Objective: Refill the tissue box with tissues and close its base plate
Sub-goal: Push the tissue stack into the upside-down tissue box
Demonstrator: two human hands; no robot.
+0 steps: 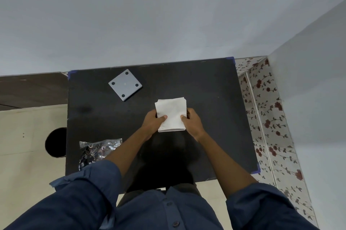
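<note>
**Seating the tissue stack squarely before the plate goes on**

Black and matte, the desk (206,98) stands against a pale grey wall, with flower-patterned tiling past its right edge and blue tape on its corners.

Near the front-left corner lies a crumpled clear plastic wrapper with dark print (97,150), apparently the emptied tissue pack, well apart from the work.

At the middle of the desk both hands hold the task's thing: a stack of white folded paper tissues (171,113) standing in the open underside of a small white tissue box (171,130), of which only the near rim shows. The left hand (153,122) grips the left side, thumb laid on top of the stack; the right hand (192,122) mirrors it on the right. The fingers are closed narrowly around box and stack together.

The stack seems to stand above the rim, so the step is likely pressing it in. Even thumb pressure on both sides should keep the sheets level, and corners are best tucked inside so nothing catches the closure.

Toward the back-left corner lies the square grey base plate with four dark round feet (125,84), turned diagonally and untouched. It will need squaring to the box.
</note>
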